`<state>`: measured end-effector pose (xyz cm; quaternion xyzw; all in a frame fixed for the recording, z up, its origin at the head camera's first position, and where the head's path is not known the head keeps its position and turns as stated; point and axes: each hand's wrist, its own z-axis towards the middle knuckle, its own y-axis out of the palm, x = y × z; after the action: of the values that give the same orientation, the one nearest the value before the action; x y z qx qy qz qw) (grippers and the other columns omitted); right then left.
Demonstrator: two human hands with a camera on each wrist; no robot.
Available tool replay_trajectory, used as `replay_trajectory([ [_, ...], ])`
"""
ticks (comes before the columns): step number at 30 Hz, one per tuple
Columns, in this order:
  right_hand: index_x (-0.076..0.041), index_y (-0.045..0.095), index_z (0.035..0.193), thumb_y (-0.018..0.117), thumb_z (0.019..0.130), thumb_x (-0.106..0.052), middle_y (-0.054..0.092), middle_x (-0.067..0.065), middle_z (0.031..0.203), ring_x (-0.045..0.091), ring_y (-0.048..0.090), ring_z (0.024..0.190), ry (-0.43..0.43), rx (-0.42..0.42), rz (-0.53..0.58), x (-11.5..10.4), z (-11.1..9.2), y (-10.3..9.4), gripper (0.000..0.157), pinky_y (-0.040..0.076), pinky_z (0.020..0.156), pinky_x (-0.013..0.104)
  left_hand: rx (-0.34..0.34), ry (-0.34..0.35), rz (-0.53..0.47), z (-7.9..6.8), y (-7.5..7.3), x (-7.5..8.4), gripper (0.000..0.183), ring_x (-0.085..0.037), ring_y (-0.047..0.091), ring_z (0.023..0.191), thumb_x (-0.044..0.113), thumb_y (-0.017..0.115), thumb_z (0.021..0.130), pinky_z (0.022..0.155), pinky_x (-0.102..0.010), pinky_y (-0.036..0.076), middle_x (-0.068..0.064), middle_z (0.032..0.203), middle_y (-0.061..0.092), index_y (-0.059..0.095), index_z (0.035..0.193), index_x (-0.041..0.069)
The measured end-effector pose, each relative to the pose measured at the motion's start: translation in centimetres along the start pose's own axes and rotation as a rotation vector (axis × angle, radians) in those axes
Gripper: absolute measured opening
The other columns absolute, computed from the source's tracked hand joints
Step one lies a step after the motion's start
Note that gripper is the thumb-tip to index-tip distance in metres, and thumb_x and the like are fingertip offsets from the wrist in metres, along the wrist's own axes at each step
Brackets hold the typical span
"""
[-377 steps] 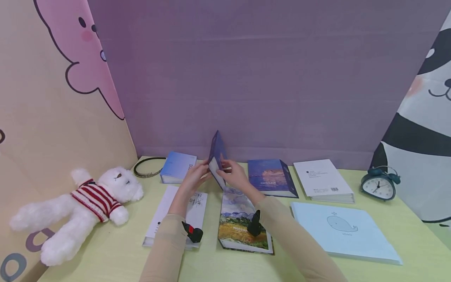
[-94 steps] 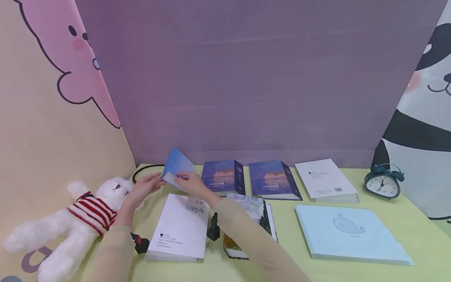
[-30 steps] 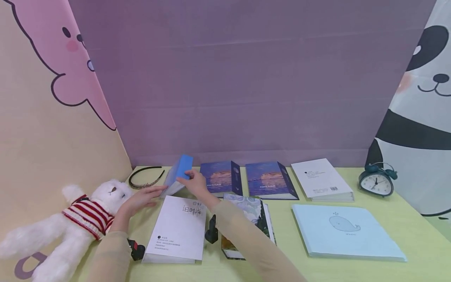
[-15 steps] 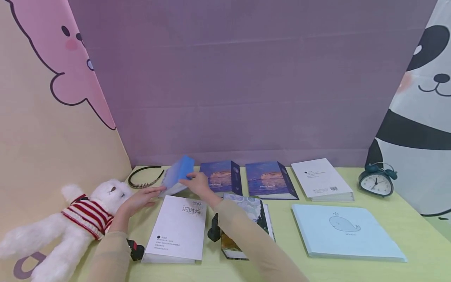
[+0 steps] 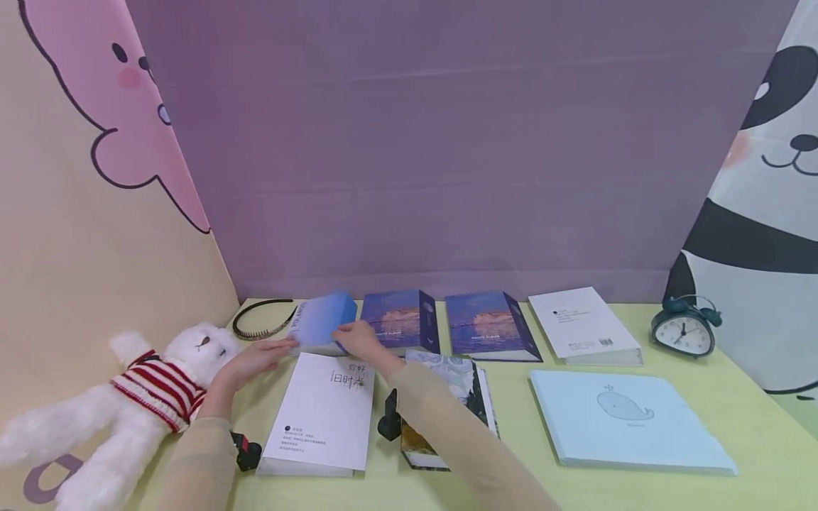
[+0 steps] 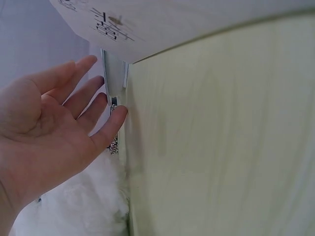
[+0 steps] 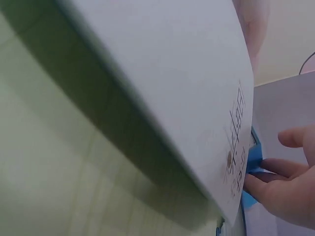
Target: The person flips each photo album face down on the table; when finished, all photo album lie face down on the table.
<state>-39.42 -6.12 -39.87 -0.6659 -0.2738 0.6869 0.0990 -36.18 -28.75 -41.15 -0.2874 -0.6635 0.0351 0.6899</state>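
A blue gradient photo album lies at the back left of the table, its darker right side slightly raised. Pinched in my right hand is its lower right corner; in the right wrist view the fingers touch its blue edge. My left hand has relaxed, extended fingers, with the tips at the album's lower left edge. The left wrist view shows that palm with nothing held in it. Just in front lies a white album with dark writing.
Two sunset-cover photo albums and a white album line the back. A landscape-cover album is partly under my right sleeve. A whale book, alarm clock, plush bear and toothed headband surround them.
Earlier I handled a sunset album, which now lies flat beside the blue one. The blue album was turned and tilted up; its raised right side has since come down with my right hand.
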Motion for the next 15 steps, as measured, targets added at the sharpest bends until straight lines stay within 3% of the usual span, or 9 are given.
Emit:
replay_trajectory([
  [10, -0.008, 0.045, 0.139, 0.050, 0.097, -0.032, 0.045, 0.011, 0.143, 0.029, 0.039, 0.134, 0.006, -0.094, -0.043, 0.27, -0.17, -0.39, 0.049, 0.036, 0.109, 0.042, -0.034, 0.022, 0.084, 0.02, 0.08, 0.40, 0.046, -0.044, 0.016, 0.139, 0.018, 0.042, 0.101, 0.109, -0.057, 0.028, -0.026, 0.149, 0.024, 0.039, 0.138, -0.008],
  [15, -0.006, 0.036, 0.144, 0.049, 0.097, -0.031, 0.037, 0.012, 0.149, 0.029, 0.033, 0.137, -0.008, -0.130, -0.024, 0.46, -0.33, -0.40, 0.055, 0.033, 0.111, 0.042, -0.059, 0.030, 0.082, -0.02, 0.24, 0.30, 0.044, -0.044, 0.010, 0.140, 0.015, 0.042, 0.100, 0.112, -0.057, 0.020, -0.025, 0.151, 0.019, 0.039, 0.138, -0.007],
])
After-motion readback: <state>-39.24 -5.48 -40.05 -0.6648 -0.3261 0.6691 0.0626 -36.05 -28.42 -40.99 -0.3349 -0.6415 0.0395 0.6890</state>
